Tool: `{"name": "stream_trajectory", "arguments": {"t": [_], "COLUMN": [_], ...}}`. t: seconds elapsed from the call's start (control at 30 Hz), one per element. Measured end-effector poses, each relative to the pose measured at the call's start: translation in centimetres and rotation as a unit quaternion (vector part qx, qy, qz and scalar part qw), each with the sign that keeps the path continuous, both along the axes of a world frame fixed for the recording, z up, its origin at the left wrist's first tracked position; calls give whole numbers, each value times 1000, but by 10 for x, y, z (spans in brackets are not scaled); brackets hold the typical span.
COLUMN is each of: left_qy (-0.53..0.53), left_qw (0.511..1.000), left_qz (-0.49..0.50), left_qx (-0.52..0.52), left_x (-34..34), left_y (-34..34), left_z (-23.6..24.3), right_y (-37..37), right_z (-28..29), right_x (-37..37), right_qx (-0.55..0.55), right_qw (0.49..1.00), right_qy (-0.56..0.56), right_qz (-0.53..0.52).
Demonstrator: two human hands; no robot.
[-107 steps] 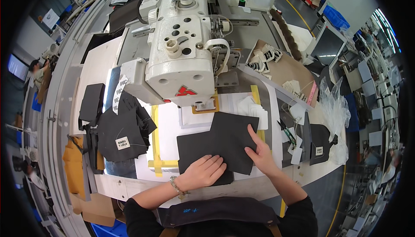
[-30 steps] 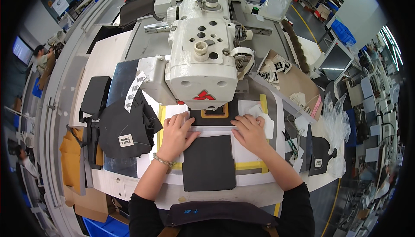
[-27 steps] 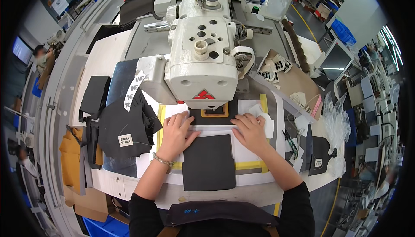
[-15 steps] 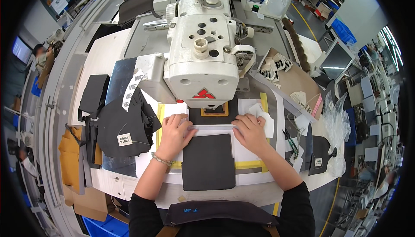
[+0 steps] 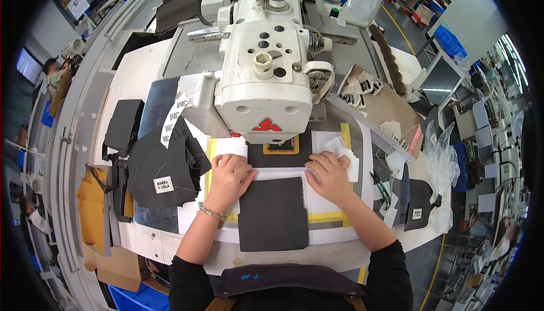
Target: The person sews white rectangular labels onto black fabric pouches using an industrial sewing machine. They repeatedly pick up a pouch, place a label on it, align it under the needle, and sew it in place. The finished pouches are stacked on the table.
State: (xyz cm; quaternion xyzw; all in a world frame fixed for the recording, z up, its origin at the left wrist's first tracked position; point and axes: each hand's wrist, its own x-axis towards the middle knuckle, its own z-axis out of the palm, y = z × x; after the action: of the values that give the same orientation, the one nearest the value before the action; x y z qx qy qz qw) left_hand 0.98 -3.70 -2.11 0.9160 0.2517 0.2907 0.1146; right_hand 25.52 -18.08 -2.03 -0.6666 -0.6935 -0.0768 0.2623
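A black fabric piece lies under the sewing machine head, with a yellow-rimmed frame pressed on it. Along its near edge runs the white sheet's edge. My left hand pinches that edge at the left end, fingers curled and thumb alongside. At the right end, my right hand has its fingers and thumb closed on the same edge. Between my forearms lies a stack of black panels, which neither hand touches. Small white pieces lie beside my right fingers.
Left of the machine are black cut pieces with a white label, and mustard pieces. On the right stand a cardboard tray of labels, tweezers and a clear plastic bag. Yellow tape borders the white sheet.
The raised white edge between my hands has come down flatter. Both hands have shifted slightly, my left a little toward me; they stay at the same edge.
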Motion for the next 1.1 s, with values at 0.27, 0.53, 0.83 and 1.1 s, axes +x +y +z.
{"name": "stream_trajectory", "arguments": {"t": [0.27,0.53,0.83,1.1], "left_qy": [6,3,7,77], "left_qw": [1000,1000,1000,993], "left_qz": [-1,-3,-1,-46], "left_qx": [13,13,18,83], "left_x": [2,2,2,0], "left_y": [0,0,0,-2], "left_z": [-1,1,1,0], "right_y": [10,10,9,-9], "right_z": [4,-1,-1,-9], "right_x": [-1,2,-4,-7], "right_qx": [-4,-60,-41,-1], "right_qw": [998,997,994,994], "right_qy": [-14,8,-56,-106], "right_qz": [-64,-50,-83,-16]}}
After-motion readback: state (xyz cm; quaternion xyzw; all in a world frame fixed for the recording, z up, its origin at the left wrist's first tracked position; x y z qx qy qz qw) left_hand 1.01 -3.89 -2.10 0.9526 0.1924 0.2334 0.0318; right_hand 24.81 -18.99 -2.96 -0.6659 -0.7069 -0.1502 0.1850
